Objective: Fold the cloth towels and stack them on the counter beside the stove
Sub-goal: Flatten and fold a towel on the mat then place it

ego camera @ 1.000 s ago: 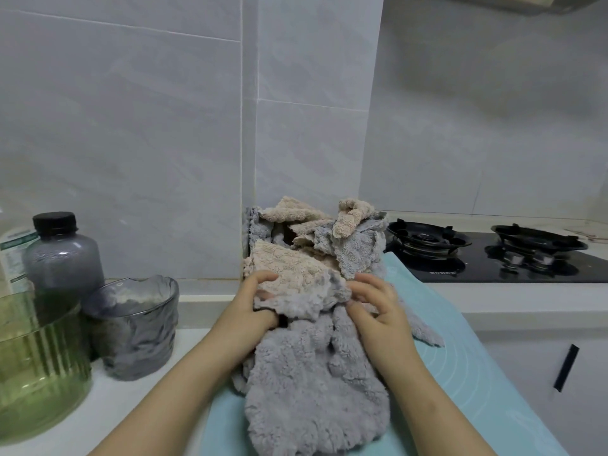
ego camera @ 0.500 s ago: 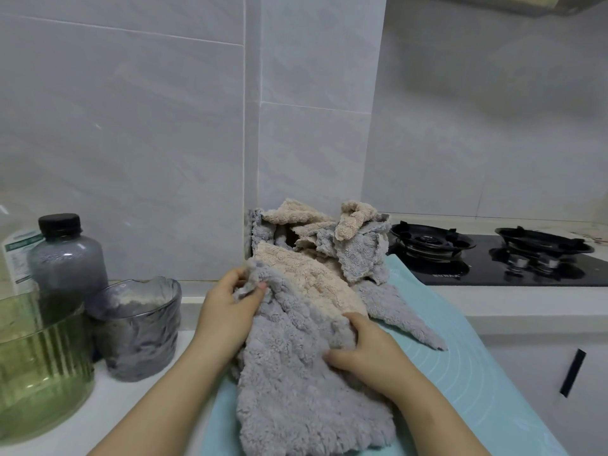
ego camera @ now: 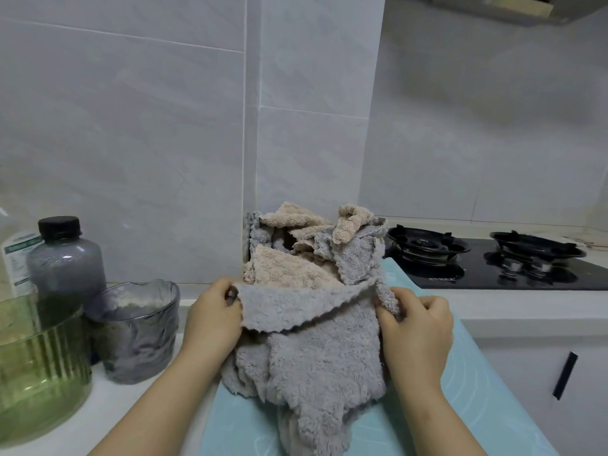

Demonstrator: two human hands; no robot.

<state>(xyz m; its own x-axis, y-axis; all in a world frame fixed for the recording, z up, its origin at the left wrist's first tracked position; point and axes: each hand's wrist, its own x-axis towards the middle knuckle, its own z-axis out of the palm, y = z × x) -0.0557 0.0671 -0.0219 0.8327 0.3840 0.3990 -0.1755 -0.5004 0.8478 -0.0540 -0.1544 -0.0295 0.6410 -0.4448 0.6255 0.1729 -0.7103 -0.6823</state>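
Towel [ego camera: 309,353], grey, lies on the mat [ego camera: 477,390] at 6 o'clock, its top edge folded over. Left hand [ego camera: 214,317] pinches the left corner; right hand [ego camera: 418,327] grips the right corner. Pile [ego camera: 312,248] of crumpled towels sits at 12 o'clock of it against the wall; stove [ego camera: 493,261] at 2 o'clock; jars [ego camera: 138,330] at 9 o'clock.

Fluffy matt grey towel [ego camera: 312,350], glossy black glass stove [ego camera: 513,268], smooth blue mat [ego camera: 477,390], glossy wall tiles [ego camera: 131,143].
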